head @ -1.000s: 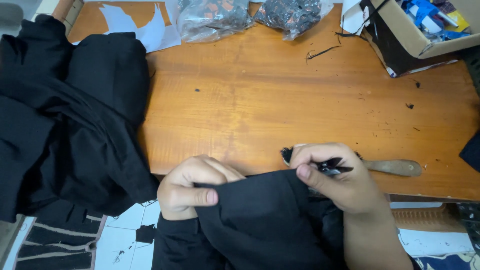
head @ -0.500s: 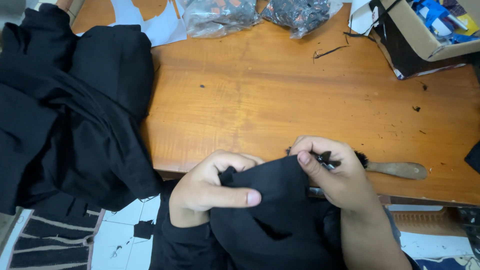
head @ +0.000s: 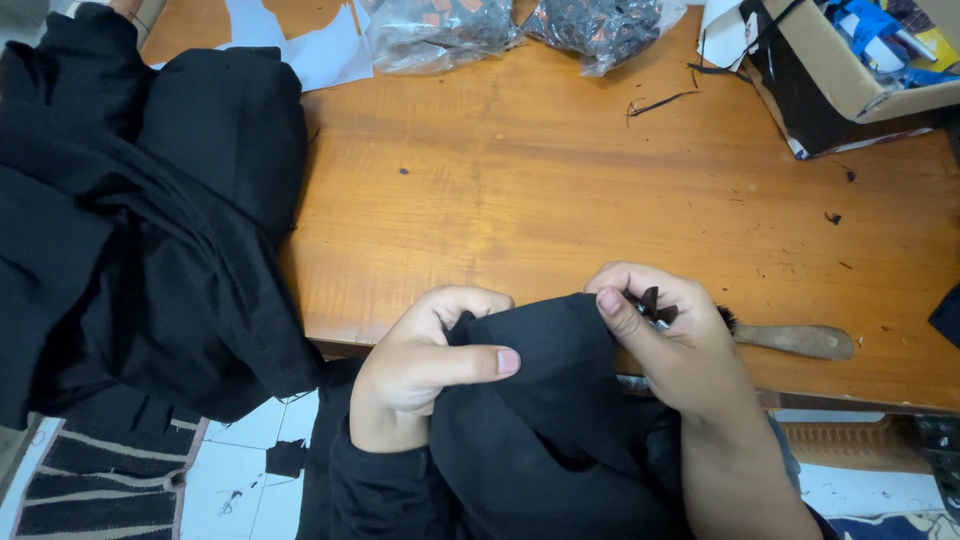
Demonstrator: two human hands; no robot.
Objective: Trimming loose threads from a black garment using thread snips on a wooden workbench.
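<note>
Two hands grip one piece of black fabric (head: 540, 400) at the near edge of the wooden table (head: 560, 190). Since a second ago the cloth has been drawn up higher between them, forming a peak. The left hand (head: 425, 365) is closed, thumb pressed flat across the cloth. The right hand (head: 665, 345) pinches the fabric's upper edge, a small dark tool (head: 655, 305) tucked under its fingers. Just beyond lies a wooden-handled brush (head: 795, 340). A heap of black cloth (head: 140, 210) covers the table's left; plastic bags (head: 520, 25) and a cardboard box (head: 850, 70) line the far edge.

Wooden table (head: 560, 190), white tiled floor (head: 240, 470)
</note>
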